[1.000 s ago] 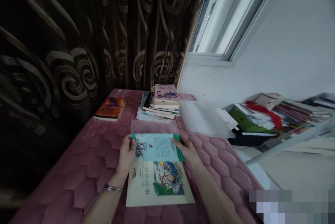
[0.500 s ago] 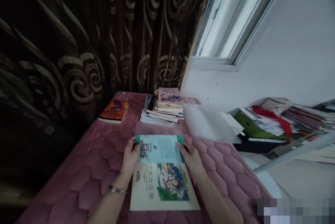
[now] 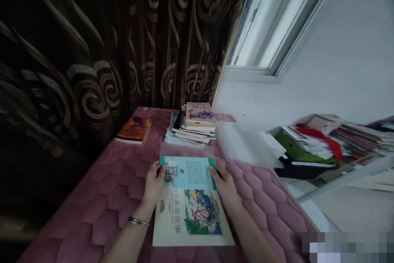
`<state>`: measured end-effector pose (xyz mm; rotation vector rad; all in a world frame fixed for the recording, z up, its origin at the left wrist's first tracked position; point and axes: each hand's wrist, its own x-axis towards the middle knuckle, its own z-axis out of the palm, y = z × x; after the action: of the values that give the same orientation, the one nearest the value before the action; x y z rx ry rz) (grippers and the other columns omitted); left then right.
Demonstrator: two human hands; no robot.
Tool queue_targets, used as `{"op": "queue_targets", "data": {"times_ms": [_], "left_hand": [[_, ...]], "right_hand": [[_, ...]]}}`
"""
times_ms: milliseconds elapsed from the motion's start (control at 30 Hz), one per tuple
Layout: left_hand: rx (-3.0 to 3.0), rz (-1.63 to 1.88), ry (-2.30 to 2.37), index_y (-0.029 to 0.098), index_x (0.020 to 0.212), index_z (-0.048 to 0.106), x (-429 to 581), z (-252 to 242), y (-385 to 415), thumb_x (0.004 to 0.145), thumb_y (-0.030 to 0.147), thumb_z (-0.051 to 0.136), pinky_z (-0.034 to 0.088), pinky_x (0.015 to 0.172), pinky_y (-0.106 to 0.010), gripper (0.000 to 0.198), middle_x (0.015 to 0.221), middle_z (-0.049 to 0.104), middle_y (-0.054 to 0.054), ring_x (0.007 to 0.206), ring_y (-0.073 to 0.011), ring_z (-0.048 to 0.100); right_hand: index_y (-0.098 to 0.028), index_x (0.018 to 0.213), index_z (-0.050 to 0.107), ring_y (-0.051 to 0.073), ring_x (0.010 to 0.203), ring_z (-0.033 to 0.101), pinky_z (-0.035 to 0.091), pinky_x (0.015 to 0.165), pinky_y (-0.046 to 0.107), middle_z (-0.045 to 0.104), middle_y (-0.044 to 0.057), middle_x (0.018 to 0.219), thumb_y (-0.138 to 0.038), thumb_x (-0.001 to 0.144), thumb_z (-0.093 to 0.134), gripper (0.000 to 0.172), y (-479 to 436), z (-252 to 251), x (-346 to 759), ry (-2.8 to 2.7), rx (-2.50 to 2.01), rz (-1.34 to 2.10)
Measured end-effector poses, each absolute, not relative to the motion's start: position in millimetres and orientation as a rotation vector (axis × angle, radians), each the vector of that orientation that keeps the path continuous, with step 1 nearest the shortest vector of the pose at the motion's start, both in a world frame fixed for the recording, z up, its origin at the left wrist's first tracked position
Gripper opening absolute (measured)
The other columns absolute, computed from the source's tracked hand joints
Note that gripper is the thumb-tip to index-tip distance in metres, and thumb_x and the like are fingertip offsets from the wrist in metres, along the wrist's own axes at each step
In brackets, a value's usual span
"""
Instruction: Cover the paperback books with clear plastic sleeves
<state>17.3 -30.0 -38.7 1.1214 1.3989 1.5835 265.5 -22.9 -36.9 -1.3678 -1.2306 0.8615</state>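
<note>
My left hand [image 3: 154, 183] and my right hand [image 3: 224, 181] grip the two side edges of a light-blue book cover [image 3: 191, 172] with a QR code and green edges. Both thumbs press on its top face; the other fingers are mostly hidden below. Directly toward me is a cream book cover [image 3: 168, 230] with Chinese characters and a colourful picture, meeting the blue one's lower edge. Whether the two belong to one book I cannot tell. A clear plastic sheet [image 3: 187, 149] sticks out beyond the blue cover's far edge.
A stack of books [image 3: 200, 117] stands at the far end of the pink quilted surface [image 3: 117, 197]. An orange book [image 3: 134, 129] lies left of it, translucent plastic sheets [image 3: 246, 146] to the right. Papers and a green item [image 3: 303, 150] fill the right side; a dark curtain [image 3: 138, 41] hangs behind.
The blue cover has shifted very slightly away from me, with both hands still on it. A little more of the cream cover's lettering shows at the blue cover's lower edge.
</note>
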Motion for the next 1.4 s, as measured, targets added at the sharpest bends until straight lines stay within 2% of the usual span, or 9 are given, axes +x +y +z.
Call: {"op": "queue_targets", "data": {"times_ms": [133,267,433,533,800,967,1100,1267,1400], "left_hand": [[1.097,1.583,1.401,0.018,0.083,0.06,21.6,-30.1,-31.6,0.072,0.047,0.063,0.048,0.062,-0.025,0.032,0.075,0.065,-0.002,0.067,-0.0153,0.06],[1.032,1.602,1.4,0.018,0.077,0.059,25.3,-20.2,-34.7,0.07,0.048,0.062,0.046,0.057,-0.024,0.031,0.068,0.063,0.0,0.061,-0.0139,0.057],[1.003,1.595,1.329,0.019,0.085,0.061,23.8,-24.1,-35.4,0.071,0.039,0.063,0.048,0.065,-0.024,0.025,0.08,0.066,-0.001,0.072,-0.0153,0.061],[1.035,1.604,1.302,0.018,0.087,0.062,22.6,-31.4,-32.5,0.072,0.038,0.063,0.048,0.068,-0.026,0.025,0.081,0.066,-0.002,0.073,-0.0157,0.061],[1.032,1.595,1.32,0.017,0.084,0.06,22.6,-34.0,-30.6,0.072,0.046,0.065,0.047,0.067,-0.026,0.031,0.078,0.065,-0.003,0.072,-0.0158,0.06],[1.038,1.587,1.364,0.017,0.08,0.061,23.9,-28.4,-32.6,0.071,0.05,0.066,0.047,0.064,-0.026,0.035,0.076,0.065,-0.002,0.069,-0.0159,0.059],[1.003,1.603,1.4,0.018,0.081,0.06,24.3,-26.5,-33.6,0.074,0.051,0.062,0.046,0.063,-0.025,0.034,0.073,0.063,0.0,0.067,-0.0151,0.058],[1.085,1.605,1.405,0.018,0.078,0.06,24.0,-27.1,-32.8,0.073,0.05,0.063,0.045,0.063,-0.025,0.033,0.071,0.062,0.0,0.066,-0.015,0.057],[1.084,1.601,1.416,0.018,0.075,0.058,24.0,-27.4,-31.9,0.074,0.051,0.062,0.044,0.061,-0.024,0.033,0.069,0.06,0.0,0.064,-0.0147,0.055]], "right_hand": [[-0.019,0.077,0.068,0.02,0.064,0.061,0.049,0.057,0.029,0.069,0.003,0.073,-0.058,0.071,0.065,0.04,-23.8,-36.0,266.7,-1.204,-1.309,1.014],[-0.019,0.073,0.067,0.019,0.06,0.058,0.047,0.054,0.029,0.067,0.002,0.067,-0.061,0.071,0.063,0.043,-23.6,-38.6,267.6,-1.259,-1.373,0.909],[-0.018,0.08,0.068,0.02,0.064,0.06,0.05,0.059,0.03,0.069,0.004,0.071,-0.063,0.073,0.06,0.046,-25.0,-38.8,262.5,-1.208,-1.4,0.877],[-0.018,0.081,0.067,0.02,0.069,0.06,0.05,0.062,0.03,0.069,0.004,0.074,-0.06,0.072,0.062,0.044,-27.2,-33.9,260.8,-1.169,-1.344,0.941],[-0.02,0.065,0.062,0.017,0.056,0.05,0.04,0.052,0.027,0.06,0.001,0.06,-0.062,0.073,0.06,0.043,-28.9,-26.3,263.4,-1.292,-1.406,0.827],[-0.019,0.074,0.065,0.02,0.064,0.056,0.046,0.057,0.03,0.065,0.003,0.066,-0.064,0.076,0.055,0.046,-27.8,-34.2,261.8,-1.268,-1.417,0.796],[-0.018,0.081,0.068,0.022,0.068,0.061,0.049,0.061,0.031,0.069,0.004,0.072,-0.064,0.074,0.058,0.047,-28.7,-34.0,259.9,-1.205,-1.392,0.86],[-0.022,0.09,0.071,0.026,0.086,0.066,0.053,0.072,0.032,0.073,0.004,0.087,-0.058,0.071,0.063,0.041,-32.5,-26.5,259.3,-1.152,-1.372,0.949],[-0.02,0.088,0.07,0.025,0.085,0.065,0.053,0.075,0.033,0.073,0.005,0.089,-0.056,0.07,0.064,0.041,-32.2,-28.6,260.9,-1.142,-1.333,0.992]]}}
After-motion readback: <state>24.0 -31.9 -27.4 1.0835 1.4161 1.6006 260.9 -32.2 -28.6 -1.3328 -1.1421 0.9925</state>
